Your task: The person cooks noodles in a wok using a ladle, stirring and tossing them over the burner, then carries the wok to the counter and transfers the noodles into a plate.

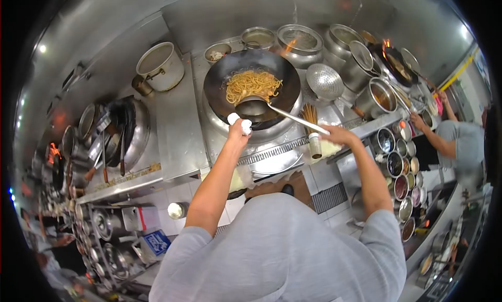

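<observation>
Cloth gripped in L hand, wok's 7 o'clock; ladle held in R hand. Noodles cd be spilt by over-tilting.

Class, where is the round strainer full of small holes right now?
In the head view, the strainer is just right of the noodle wok, between it and the open pot of brown liquid.

Commercial kitchen, restaurant type. Steel counter ran under steel wall panels, with a big wok of noodles on the range. Large lidded pots lined the back, flames showed at a 2nd wok, and many small ingredient tubs sat right. Co-worker stood there too.
</observation>
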The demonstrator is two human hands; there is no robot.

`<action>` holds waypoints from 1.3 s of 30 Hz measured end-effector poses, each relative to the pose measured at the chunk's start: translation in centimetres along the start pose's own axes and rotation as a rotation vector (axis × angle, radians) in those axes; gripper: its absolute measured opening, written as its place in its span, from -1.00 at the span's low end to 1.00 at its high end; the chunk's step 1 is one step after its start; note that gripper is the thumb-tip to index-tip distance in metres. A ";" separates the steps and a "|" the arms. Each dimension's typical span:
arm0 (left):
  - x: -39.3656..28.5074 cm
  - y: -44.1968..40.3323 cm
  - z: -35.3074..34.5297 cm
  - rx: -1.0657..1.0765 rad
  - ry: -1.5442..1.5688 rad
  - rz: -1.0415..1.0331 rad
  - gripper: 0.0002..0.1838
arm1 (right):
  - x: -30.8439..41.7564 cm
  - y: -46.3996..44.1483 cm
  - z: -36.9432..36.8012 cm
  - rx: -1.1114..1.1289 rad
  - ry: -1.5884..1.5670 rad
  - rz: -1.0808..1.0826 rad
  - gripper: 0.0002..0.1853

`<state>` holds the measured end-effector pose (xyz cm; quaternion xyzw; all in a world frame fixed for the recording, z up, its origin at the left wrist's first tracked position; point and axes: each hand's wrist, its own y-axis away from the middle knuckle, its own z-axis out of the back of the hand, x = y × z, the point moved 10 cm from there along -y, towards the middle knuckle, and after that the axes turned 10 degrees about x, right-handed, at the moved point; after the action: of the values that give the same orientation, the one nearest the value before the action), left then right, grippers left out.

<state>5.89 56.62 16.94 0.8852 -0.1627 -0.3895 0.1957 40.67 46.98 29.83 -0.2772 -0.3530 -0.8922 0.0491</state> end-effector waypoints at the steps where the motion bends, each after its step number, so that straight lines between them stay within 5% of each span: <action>1: 0.6 -0.9 0.5 0.037 0.030 0.026 -0.85 | 1.0 -1.4 2.3 -0.213 0.225 0.392 -0.41; 2: 0.8 -1.4 0.7 0.072 0.063 0.048 -0.83 | 2.6 -0.4 4.1 -0.151 0.235 0.258 -0.42; 4: 0.1 0.1 -0.3 0.055 0.055 0.049 -0.84 | 6.0 3.0 7.3 -0.253 0.297 0.363 -0.45; 6: -0.2 0.8 -0.4 0.045 0.051 0.052 -0.84 | 5.1 6.6 7.6 0.087 0.010 -0.233 -0.42; 9: 0.5 -0.1 0.0 0.084 0.060 0.068 -0.83 | -0.9 0.7 8.5 0.040 0.154 0.062 -0.40; 12: 0.2 0.3 -0.2 0.062 0.055 0.093 -0.85 | 3.0 0.9 8.2 -0.132 0.314 0.165 -0.39; 16: -0.7 3.1 -1.7 0.159 0.069 0.118 -0.73 | 0.1 -2.7 5.6 -0.351 -0.044 0.305 -0.40; 19: -0.3 5.9 -1.7 0.256 0.120 0.120 -0.68 | 3.6 -6.1 5.3 -0.604 -0.012 0.258 -0.36; 24: 1.1 13.9 2.7 0.370 -0.024 0.174 -0.62 | 10.7 -9.9 4.4 -0.582 0.058 -0.066 -0.29; 26: 2.2 17.3 7.3 0.302 -0.074 0.202 -0.58 | 11.1 -10.4 3.4 -0.546 0.071 -0.138 -0.28; 30: 3.6 23.3 16.8 0.210 -0.262 0.129 -0.50 | 9.7 -12.6 0.4 -0.572 0.113 0.204 -0.25; 34: 6.8 27.9 26.5 0.293 -1.002 0.165 -0.39 | 2.0 -4.0 1.9 -0.940 -0.500 0.239 -0.29; 36: 13.7 28.8 38.1 0.234 -1.175 0.288 -0.40 | -7.3 0.1 -0.2 -1.108 -0.422 0.059 -0.34; 38: 19.4 33.0 48.1 0.181 -1.189 0.398 -0.40 | -13.2 6.0 -4.9 -1.170 -0.005 -0.223 -0.38; 39: 22.8 36.6 55.8 -0.056 -1.097 0.550 -0.40 | -14.8 8.7 -8.7 -1.162 0.142 -0.164 -0.41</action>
<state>-26.43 2.50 -14.59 0.4759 -0.4518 -0.7277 0.1997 51.60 33.14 22.01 -0.1700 0.1777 -0.9566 -0.1564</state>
